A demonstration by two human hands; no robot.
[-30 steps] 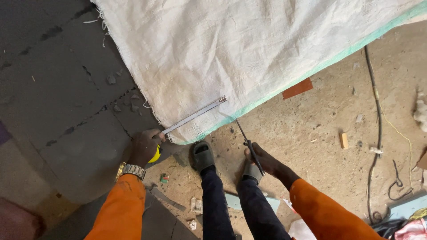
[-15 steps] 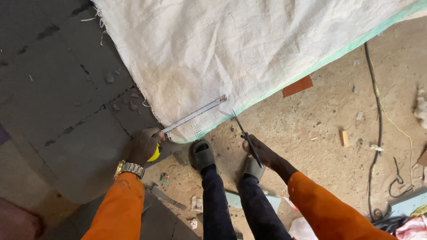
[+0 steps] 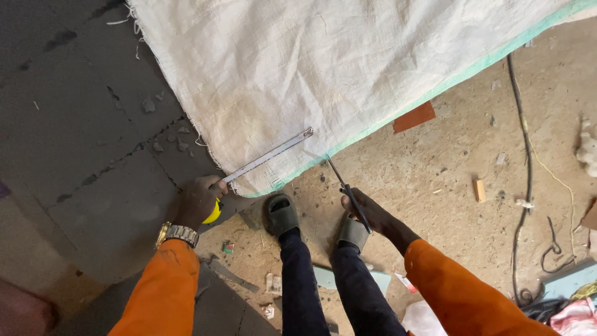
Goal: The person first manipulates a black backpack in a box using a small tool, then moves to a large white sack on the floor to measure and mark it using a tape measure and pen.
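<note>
The left hand is clenched around a yellow tape measure case at the near corner of a white woven sack that lies spread on the floor. From the case one metal tape blade runs out across the sack, lying flat on the cloth, its end hook just short of the sack's green-edged hem. A metal wristwatch sits on that wrist above an orange sleeve.

The right hand is closed on a thin dark pen-like tool, whose tip touches the green hem just beside the end of the blade. I cannot tell what kind of tool it is.

Between the two hands stand the person's two feet in grey sandals, just off the sack's corner, on a dusty floor.

Farther out, one flat reddish-brown piece lies against the hem, one small wooden block sits well apart to the right, and a dark cable trails down the right side. Left of the sack are dark grey slabs with small stones scattered on them.
</note>
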